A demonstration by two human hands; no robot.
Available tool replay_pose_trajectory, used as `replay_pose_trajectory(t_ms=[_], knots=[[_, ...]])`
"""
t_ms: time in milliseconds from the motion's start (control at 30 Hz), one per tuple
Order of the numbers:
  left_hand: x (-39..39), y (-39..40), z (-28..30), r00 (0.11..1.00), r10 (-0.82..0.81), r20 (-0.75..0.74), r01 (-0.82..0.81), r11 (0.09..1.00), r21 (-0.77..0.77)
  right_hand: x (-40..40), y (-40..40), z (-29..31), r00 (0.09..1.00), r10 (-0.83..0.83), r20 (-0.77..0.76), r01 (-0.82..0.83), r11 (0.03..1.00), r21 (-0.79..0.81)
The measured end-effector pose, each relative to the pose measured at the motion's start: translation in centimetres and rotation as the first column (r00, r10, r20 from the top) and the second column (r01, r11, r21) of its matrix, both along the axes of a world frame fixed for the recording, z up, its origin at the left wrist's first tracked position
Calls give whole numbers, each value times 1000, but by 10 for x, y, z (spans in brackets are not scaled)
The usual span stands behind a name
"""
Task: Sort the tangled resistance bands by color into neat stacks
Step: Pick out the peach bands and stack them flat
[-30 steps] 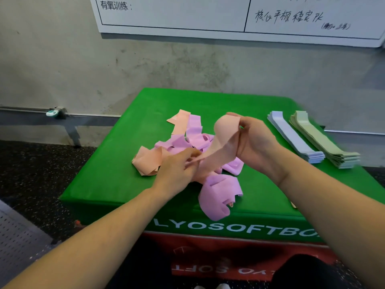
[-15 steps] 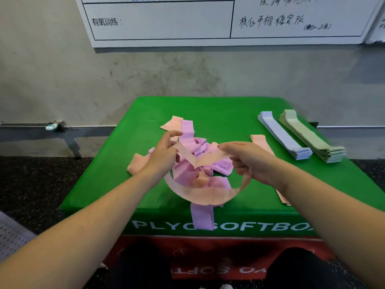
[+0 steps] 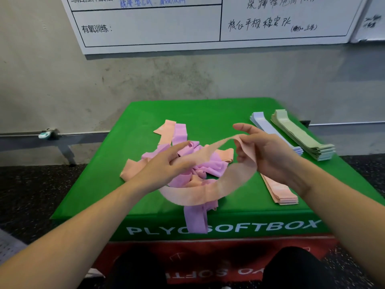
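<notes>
A peach band loop (image 3: pixel 210 191) hangs open in the air between my hands, above a tangled pile of purple and peach bands (image 3: pixel 188 163) on the green soft box (image 3: pixel 208 113). My right hand (image 3: pixel 262 151) pinches the loop's right end. My left hand (image 3: pixel 166 165) holds the left end, with its fingers stretched along the band. One purple band (image 3: pixel 195 221) droops over the box's front edge. A flat peach stack (image 3: pixel 279 191) lies under my right wrist. Blue (image 3: pixel 268 129) and green (image 3: pixel 302 136) stacks lie at the far right.
The box stands against a grey wall with a whiteboard (image 3: pixel 208 19) above it. A metal rail (image 3: pixel 54 134) runs along the wall at left. Dark speckled floor surrounds the box, and my knees (image 3: pixel 291 268) are below its front edge.
The peach band came free of the pile and opened into a wide loop. My right hand moved right and up, toward the peach stack. The camera tilted up a little.
</notes>
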State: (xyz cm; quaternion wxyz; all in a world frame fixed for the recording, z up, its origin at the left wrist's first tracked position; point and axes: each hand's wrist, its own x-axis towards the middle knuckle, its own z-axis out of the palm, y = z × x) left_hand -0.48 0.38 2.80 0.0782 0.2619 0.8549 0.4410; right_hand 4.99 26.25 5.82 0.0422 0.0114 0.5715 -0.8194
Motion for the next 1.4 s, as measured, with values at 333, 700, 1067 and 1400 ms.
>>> replay_pose_trajectory(t_ms=[333, 700, 1067, 1400], knots=[[12, 24, 14, 952, -131, 275, 12, 918, 396, 18, 17, 22, 999, 7, -46, 18, 859, 512], [36, 60, 38, 994, -46, 101, 11, 946, 323, 34, 28, 23, 969, -93, -230, 221, 745, 629], [40, 93, 51, 985, 162, 65, -174, 867, 467, 59, 26, 3, 932, -35, -360, 323, 526, 786], [51, 115, 53, 944, -7, 329, -162, 860, 483, 73, 23, 6, 896, -31, -442, 341, 685, 644]])
